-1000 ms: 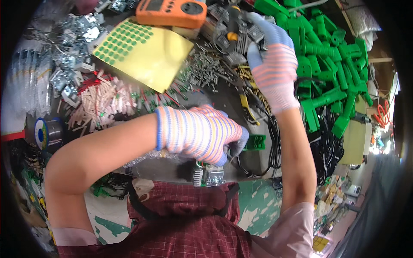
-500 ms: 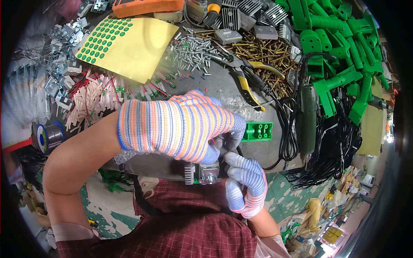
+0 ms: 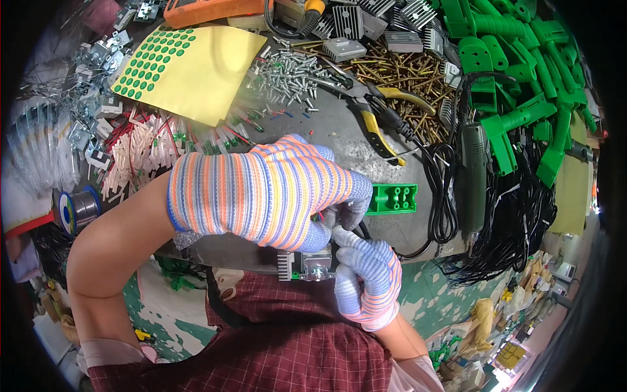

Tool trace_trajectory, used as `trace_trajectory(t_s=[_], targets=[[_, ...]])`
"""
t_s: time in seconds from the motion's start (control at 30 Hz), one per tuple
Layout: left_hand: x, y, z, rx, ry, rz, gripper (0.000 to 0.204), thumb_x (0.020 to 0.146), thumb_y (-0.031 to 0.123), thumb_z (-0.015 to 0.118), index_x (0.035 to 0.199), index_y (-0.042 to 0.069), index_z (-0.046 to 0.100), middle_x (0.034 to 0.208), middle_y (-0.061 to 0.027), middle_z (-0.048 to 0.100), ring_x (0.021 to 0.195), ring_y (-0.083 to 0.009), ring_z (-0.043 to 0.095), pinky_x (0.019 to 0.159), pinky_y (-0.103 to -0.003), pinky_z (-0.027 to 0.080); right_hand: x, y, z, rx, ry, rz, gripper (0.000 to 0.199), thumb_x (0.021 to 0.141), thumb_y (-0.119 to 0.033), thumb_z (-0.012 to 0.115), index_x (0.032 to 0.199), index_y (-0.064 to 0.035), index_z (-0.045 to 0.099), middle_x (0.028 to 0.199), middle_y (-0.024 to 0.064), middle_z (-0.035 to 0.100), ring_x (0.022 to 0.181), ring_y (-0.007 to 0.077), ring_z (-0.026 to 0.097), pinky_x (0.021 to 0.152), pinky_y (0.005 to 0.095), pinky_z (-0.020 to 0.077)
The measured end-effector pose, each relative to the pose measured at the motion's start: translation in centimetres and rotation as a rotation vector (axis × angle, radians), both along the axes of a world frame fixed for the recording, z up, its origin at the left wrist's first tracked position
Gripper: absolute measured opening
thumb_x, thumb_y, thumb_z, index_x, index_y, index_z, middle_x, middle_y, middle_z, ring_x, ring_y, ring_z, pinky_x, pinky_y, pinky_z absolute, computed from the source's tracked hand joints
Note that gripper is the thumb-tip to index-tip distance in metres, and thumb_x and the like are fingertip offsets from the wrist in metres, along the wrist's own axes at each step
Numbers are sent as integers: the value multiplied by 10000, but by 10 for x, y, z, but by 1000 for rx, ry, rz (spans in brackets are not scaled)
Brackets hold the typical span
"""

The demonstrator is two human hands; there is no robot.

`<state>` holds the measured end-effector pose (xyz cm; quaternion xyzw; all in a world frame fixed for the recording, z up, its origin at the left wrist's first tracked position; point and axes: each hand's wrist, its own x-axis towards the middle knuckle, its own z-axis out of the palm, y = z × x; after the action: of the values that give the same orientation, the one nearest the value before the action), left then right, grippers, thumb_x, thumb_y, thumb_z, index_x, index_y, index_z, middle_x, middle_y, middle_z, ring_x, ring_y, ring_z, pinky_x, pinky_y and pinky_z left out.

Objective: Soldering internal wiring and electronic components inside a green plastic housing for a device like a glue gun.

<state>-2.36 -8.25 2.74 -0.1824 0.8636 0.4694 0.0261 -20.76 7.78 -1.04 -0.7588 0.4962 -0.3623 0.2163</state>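
Note:
My left hand (image 3: 261, 193) wears a striped knit glove and curls over a small metal finned part (image 3: 305, 264) held close to my chest at the bench edge. My right hand (image 3: 366, 274), gloved the same way, grips the same part from below and to the right. Its fingertips meet the left hand's fingers over the part. Thin red wires show between the fingers. Just right of the hands a small green plastic block (image 3: 392, 198) lies on the grey bench top (image 3: 326, 144).
Beyond the hands lie a heap of silver screws (image 3: 287, 68), brass screws (image 3: 392, 72), yellow-handled pliers (image 3: 382, 124), a yellow sheet of green dot stickers (image 3: 189, 65) and white sleeved wires (image 3: 140, 153). Green plastic housings (image 3: 516, 72) pile at right beside a green power tool (image 3: 473, 176) and black cables. A solder spool (image 3: 77, 208) sits left.
My right hand came down from the far green housings to the bench edge and now grips the finned part under my left hand. The view has tilted slightly downward.

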Motion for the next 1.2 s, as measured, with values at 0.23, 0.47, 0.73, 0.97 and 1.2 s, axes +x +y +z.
trace_trajectory(t_s=[0.23,0.47,0.73,0.97,1.2], targets=[[-2,0,8,-61,-80,-15,195,781,172,675,972,152,641,774,-28,629,811,-247,608,758,-394,452,6,17,-5,10,-202,-92,246,747,-39,707,972,-15,611,1050,218,699,786,302,689,697,374,547],[-6,-2,11,-81,-65,-68,134,805,202,642,932,162,652,793,-20,648,874,-243,606,844,-400,424,7,26,-4,59,-245,-89,237,760,-50,719,969,-19,612,1015,208,699,798,310,690,703,367,553],[-8,8,20,-230,-139,-142,152,780,255,678,905,169,686,787,-49,654,877,-284,622,838,-428,438,8,21,9,111,-215,-98,240,776,-20,716,998,-9,627,998,213,705,808,316,695,728,380,553],[43,85,-4,-437,516,758,260,753,197,771,961,105,646,912,-67,648,828,-274,601,772,-412,457,2,-22,52,205,-146,-148,239,870,-49,693,1078,-43,577,879,125,692,705,184,672,616,322,509],[29,147,-40,-639,423,758,424,693,385,815,1025,186,640,1091,-31,632,943,-273,562,818,-420,442,18,-55,53,713,-176,-120,224,894,-87,679,1058,-25,539,753,105,654,640,147,632,591,292,489]])
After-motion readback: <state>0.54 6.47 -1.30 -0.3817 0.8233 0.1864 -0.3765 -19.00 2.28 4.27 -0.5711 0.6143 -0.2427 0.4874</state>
